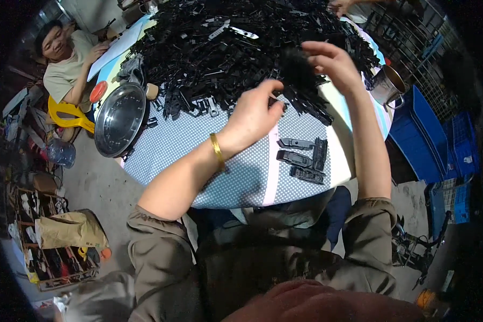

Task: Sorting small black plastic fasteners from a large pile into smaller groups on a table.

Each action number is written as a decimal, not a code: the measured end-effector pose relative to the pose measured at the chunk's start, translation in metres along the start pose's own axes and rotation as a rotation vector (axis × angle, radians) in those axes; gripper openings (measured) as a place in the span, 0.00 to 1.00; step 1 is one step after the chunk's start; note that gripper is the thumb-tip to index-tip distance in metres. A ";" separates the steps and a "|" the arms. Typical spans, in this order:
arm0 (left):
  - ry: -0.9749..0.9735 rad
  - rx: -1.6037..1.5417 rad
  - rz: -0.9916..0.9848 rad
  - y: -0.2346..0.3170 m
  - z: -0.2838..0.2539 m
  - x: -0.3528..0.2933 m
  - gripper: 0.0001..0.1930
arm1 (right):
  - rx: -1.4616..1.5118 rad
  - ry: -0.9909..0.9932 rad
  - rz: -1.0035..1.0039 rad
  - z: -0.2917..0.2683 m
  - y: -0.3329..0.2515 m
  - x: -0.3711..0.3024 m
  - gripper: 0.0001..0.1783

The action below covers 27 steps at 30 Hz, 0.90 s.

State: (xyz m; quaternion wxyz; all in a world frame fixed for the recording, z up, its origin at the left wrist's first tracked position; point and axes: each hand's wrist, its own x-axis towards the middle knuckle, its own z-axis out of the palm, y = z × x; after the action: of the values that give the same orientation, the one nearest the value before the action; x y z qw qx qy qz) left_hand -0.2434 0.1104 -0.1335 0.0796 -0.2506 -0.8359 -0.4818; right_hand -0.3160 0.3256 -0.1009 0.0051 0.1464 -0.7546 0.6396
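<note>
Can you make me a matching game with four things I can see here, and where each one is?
Things:
1. Pile of black parts
2. Gold-coloured bracelet
3. Round metal bowl
4. Blue crates

Places:
A. Around the wrist of the left hand
B. Beyond the right edge of the table
C. Heaped over the far part of the table
D. By the left edge of the table

Right pairs: 1-C, 2-A, 3-D, 4-B

A workshop, shown by heaped black parts (220,56), blue crates (421,145) and grey floor (104,185).
</note>
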 end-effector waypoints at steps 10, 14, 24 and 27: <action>0.025 -0.514 -0.200 0.000 -0.010 0.010 0.16 | 0.325 -0.224 0.124 0.048 -0.002 -0.030 0.21; 0.088 -0.591 -0.257 -0.001 -0.011 0.013 0.12 | 0.215 -0.060 0.050 0.056 0.001 -0.033 0.18; 0.151 -0.913 -0.395 -0.003 -0.012 0.015 0.11 | 0.083 -0.012 0.075 0.052 0.003 -0.031 0.13; 0.059 -0.985 -0.415 -0.002 -0.015 0.014 0.09 | 0.411 -0.251 0.149 0.043 0.010 -0.028 0.13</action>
State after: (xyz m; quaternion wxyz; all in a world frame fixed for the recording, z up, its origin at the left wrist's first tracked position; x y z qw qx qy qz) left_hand -0.2583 0.1017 -0.1223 -0.1206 -0.0741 -0.5404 -0.8294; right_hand -0.2838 0.2914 -0.1241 -0.1656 0.1665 -0.6124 0.7549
